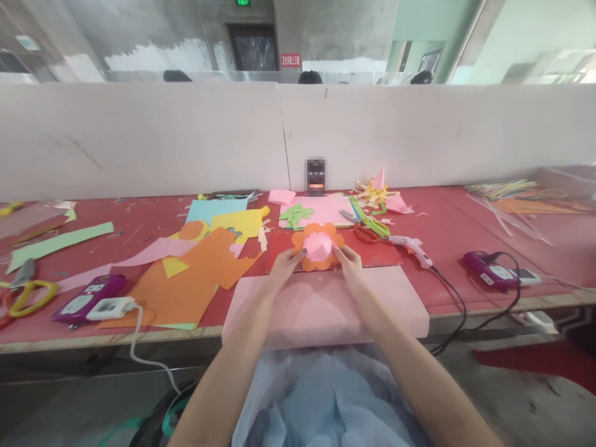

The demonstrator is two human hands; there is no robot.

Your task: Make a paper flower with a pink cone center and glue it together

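An orange scalloped paper flower (318, 247) with a raised pink cone at its centre is held level between both hands, over a red sheet (274, 249). My left hand (285, 266) pinches its left edge with thumb and fingers. On the opposite edge, my right hand (351, 263) grips it the same way. Just beyond lie a pink sheet (333, 210) and a pile of green paper strips (297, 215). Scissors (365, 233) and a white glue gun (413, 247) rest to the right of the flower. A pale pink sheet (326, 310) lies under my forearms.
Orange sheets (172, 295), a yellow sheet (238, 218) and a blue sheet (215, 210) overlap on the left. Purple power strips (95, 298) with cables sit at both sides. A fringed paper piece with a pink cone (374, 187) stands near the white partition (186, 136).
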